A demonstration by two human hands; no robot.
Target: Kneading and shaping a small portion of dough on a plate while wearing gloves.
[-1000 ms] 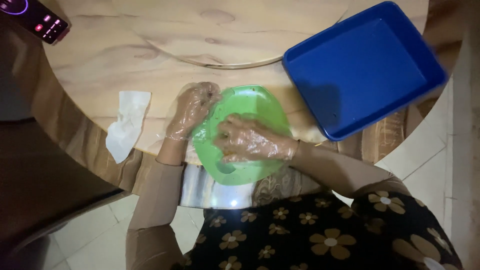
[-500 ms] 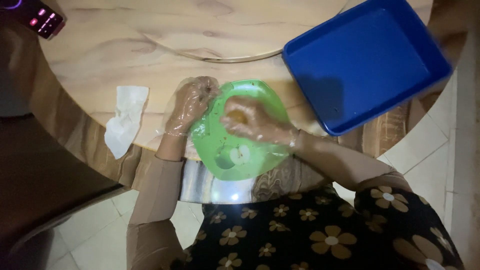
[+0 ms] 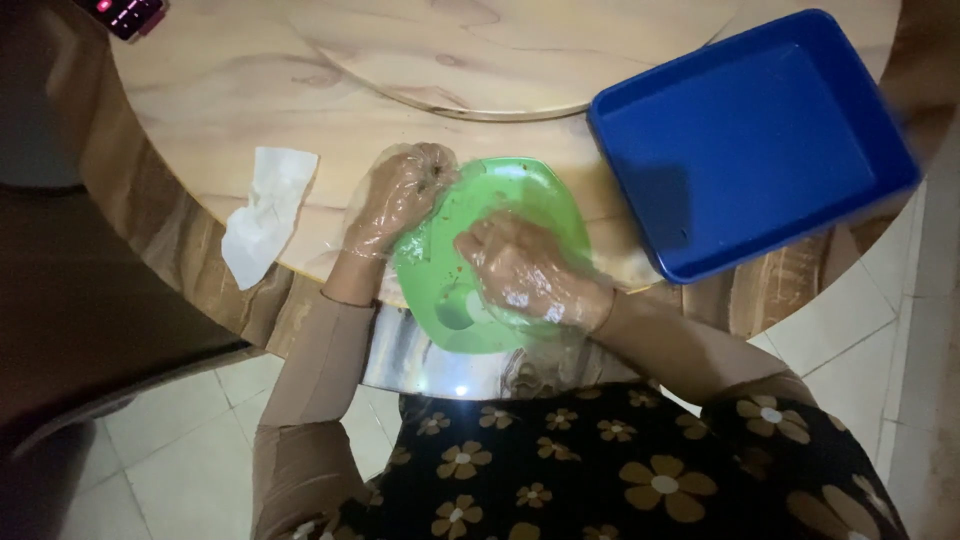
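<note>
Left hand gripping green plate, right hand inside

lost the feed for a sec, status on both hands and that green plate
Left hand gloved, gripping green plate at its rim. Right hand gloved, pressed down inside plate. Plate overhangs table edge. Blue tray beside it, apart; white tissue left.

green plate, blue tray, white tissue

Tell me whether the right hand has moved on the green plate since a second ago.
Yes. The right hand has shifted slightly toward the green plate's near edge, away from the blue tray.
</note>
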